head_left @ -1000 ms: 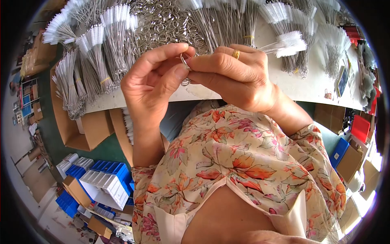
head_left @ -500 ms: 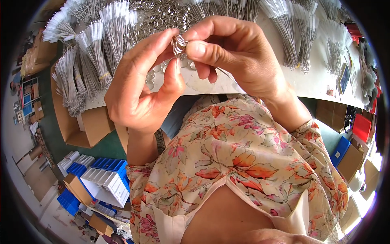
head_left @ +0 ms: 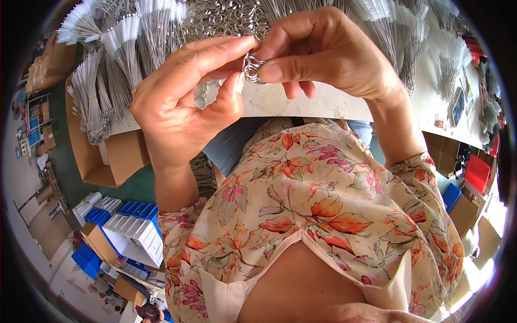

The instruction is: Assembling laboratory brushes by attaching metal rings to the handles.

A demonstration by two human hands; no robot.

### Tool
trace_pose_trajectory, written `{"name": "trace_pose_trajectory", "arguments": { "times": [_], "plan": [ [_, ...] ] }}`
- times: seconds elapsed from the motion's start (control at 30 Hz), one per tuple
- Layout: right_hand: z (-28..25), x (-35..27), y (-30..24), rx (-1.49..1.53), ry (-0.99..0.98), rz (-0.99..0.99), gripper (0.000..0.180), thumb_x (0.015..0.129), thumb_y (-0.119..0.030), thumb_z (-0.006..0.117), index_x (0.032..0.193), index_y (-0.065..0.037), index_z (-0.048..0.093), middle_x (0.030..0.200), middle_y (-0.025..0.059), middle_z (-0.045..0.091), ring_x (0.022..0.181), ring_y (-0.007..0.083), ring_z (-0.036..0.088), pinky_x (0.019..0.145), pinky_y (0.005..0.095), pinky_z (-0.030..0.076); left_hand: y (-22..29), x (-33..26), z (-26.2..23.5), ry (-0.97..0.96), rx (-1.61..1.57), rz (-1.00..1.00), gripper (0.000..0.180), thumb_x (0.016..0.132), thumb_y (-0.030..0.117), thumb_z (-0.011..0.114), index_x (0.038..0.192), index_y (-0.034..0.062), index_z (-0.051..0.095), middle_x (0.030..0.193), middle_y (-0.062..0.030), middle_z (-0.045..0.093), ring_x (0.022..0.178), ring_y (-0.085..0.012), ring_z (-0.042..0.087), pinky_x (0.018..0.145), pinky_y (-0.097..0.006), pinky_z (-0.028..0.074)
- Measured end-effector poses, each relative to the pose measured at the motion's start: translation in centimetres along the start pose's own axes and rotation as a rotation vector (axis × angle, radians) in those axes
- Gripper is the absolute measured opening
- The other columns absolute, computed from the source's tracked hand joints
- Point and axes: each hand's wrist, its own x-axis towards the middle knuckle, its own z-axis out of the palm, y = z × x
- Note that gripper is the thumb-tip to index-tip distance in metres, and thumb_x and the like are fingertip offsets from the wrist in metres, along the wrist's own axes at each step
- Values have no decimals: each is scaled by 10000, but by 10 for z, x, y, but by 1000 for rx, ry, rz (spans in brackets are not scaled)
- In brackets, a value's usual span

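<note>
At left, brush bundles point(head_left: 91, 102) lie with the bristles point(head_left: 124, 37) turned away, probably to keep them clean. The left hand point(head_left: 175, 105) is curved, thumb and forefinger around the small metal rings point(head_left: 251, 68); whether it presses them, I cannot tell. Beyond it spreads a heap of rings point(head_left: 221, 22), near both hands. The small metal rings are above the table point(head_left: 323, 102), where the right hand point(head_left: 339, 56) pinches them, seemingly for steadiness. Further right lie more brush bundles point(head_left: 386, 40)

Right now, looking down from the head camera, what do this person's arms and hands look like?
The left hand and right hand are ungloved human hands. Bare forearms lead up to loose, light cream sleeves with a floral print in orange and pink.
</note>
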Motion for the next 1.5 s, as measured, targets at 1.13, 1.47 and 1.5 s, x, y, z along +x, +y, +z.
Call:
{"name": "trace_pose_trajectory", "arguments": {
  "times": [1.13,1.47,1.5],
  "plan": [
    [24,0,46,-11,332,-228,162,828,-160,635,888,-10,625,753,22,627,629,47,558,483,187,438,-16,-12,5,61,-271,-201,279,779,-113,557,1053,-68,583,1008,-145,609,888,-158,606,797,-261,506],
    [30,6,55,27,476,-276,154,831,-133,626,910,-3,602,802,49,639,668,64,597,496,188,460,-16,-12,4,31,-222,-207,283,776,-97,577,1057,-64,585,1000,-125,608,857,-138,606,761,-241,507],
    [32,7,56,0,512,-318,139,819,-113,634,902,-4,611,788,47,629,671,73,606,501,190,465,-16,-12,4,24,-207,-222,277,777,-88,584,1053,-66,586,992,-122,611,846,-133,605,755,-238,508]
  ]
}}
